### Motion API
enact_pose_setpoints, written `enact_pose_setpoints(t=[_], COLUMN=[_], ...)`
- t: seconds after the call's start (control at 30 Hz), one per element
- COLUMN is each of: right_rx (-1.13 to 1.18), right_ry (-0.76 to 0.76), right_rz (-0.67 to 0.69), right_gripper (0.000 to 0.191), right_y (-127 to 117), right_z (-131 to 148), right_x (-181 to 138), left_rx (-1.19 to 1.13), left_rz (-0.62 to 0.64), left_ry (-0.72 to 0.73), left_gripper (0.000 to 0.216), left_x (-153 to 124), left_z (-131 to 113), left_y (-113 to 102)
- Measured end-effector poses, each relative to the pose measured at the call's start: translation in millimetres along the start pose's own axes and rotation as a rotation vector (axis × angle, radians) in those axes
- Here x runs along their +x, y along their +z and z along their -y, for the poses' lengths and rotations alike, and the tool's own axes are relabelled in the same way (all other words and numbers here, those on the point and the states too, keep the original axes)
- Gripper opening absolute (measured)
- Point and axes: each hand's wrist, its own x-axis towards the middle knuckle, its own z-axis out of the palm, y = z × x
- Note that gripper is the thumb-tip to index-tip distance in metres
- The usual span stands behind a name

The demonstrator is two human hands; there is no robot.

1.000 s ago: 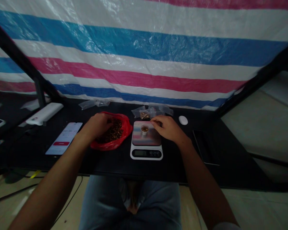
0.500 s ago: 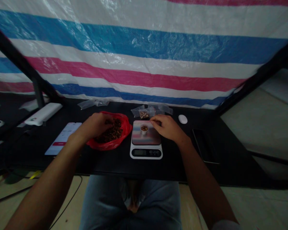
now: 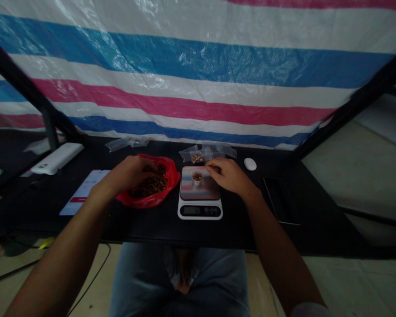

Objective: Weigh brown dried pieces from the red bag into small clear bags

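Observation:
My left hand (image 3: 136, 171) reaches into an open red plastic bag (image 3: 174, 181) of small dark brown bean-like pieces (image 3: 153, 185). Its fingers are bent together among the pieces, and what they pinch is hidden. On a white kitchen scale (image 3: 200, 211) to the right stands a small white cup (image 3: 197, 182) with brown pieces inside. My right hand (image 3: 227, 172) hovers at the platform's upper right corner, thumb and fingertips pressed together. Anything in that pinch is too small to make out. The scale's display is too dim to read.
Clear zip bags (image 3: 214, 152), one with brown pieces in it, lie behind the scale. A white oval object (image 3: 250, 164) and a dark phone (image 3: 280, 200) are at the right. Left of the bag lie a lit phone (image 3: 82, 193) and a white box-like device (image 3: 57, 158) on the black table (image 3: 158, 226).
The view has shifted very slightly. Both hands stay almost in place, the left in the red bag and the right by the scale's corner.

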Motion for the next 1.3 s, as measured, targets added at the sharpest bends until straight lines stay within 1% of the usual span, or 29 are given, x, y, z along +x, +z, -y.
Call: enact_pose_setpoints(t=[0.13, 0.37, 0.5, 0.63, 0.73, 0.9, 1.07, 1.17, 1.3], right_rx=[0.003, 0.006, 0.005, -0.003, -0.005, 0.009, -0.004, 0.001, 0.089], right_ry=[0.007, 0.013, 0.024, 0.021, 0.006, -0.005, -0.007, -0.020, -0.034], right_rz=[0.000, 0.004, 0.010, -0.001, -0.011, -0.016, -0.014, -0.022, -0.015], right_gripper=[0.018, 0.018, 0.018, 0.018, 0.017, 0.017, 0.017, 0.018, 0.017], right_y=[0, 1, 0, -1, -1, -2, -2, -3, -4], right_z=[1, 0, 1, 1, 1, 2, 1, 1, 6], right_x=[0, 0, 1, 1, 0, 0, 1, 1, 1], left_rx=[-0.015, -0.075, -0.064, -0.058, -0.074, -0.114, -0.156, -0.179, -0.188], left_rz=[-0.007, -0.038, -0.047, -0.069, -0.079, -0.134, -0.163, -0.146, -0.109], left_ry=[-0.004, -0.015, -0.032, -0.027, -0.007, 0.102, 0.248, 0.332, 0.382], left_gripper=[0.027, 0.023, 0.026, 0.025, 0.023, 0.026, 0.026, 0.026, 0.027], left_x=[-1, -2, 1, 4, 4, 3, 8, 14, 18], left_z=[-2, -14, -15, -16, -23, -49, -80, -94, -104], left_y=[0, -6, -6, -9, -12, -13, -5, 3, 11])
